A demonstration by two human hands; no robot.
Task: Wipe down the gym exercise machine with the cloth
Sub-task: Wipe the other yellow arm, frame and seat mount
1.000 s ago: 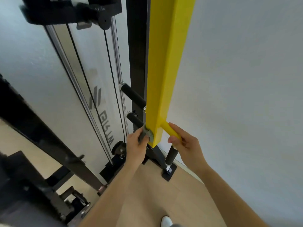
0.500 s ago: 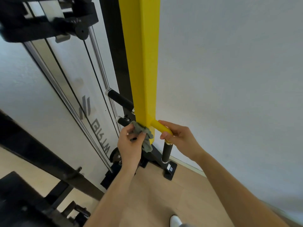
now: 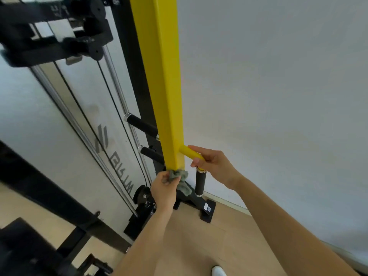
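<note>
**Down to the very foot of the yellow post**

Grips the grey cloth (image 3: 177, 175) bunched in the curled fingers (image 3: 163, 176) of the left hand (image 3: 163, 189), pressed up against the lower end of the yellow post (image 3: 165, 86), a loose tail hanging toward the black base foot (image 3: 207, 211) on the wooden floor (image 3: 209, 246). Had it a second ago on the post's left face, slightly higher. Had it wrapped round the bottom corner half a second ago. Has now tucked it at the end of the post itself. Steadies throughout with the right hand (image 3: 214, 163), fingers and thumb clenched round the yellow side bar (image 3: 188, 152) jutting from the post, just above the black grip (image 3: 199, 183).

Looks like the closing stroke on this post, with the lower faces probably covered and the bottom edge under way. Cannot say whether the cloth reaches the underside or only the front lip, with that spot hidden behind hand and fabric. Still to do, by the look of it: the side bar under the right hand, the black grip below it, the black pegs (image 3: 142, 125) behind the post, and the base foot. Calls next, most likely, for shifting the steadying hand to free the bar for the cloth.
</note>
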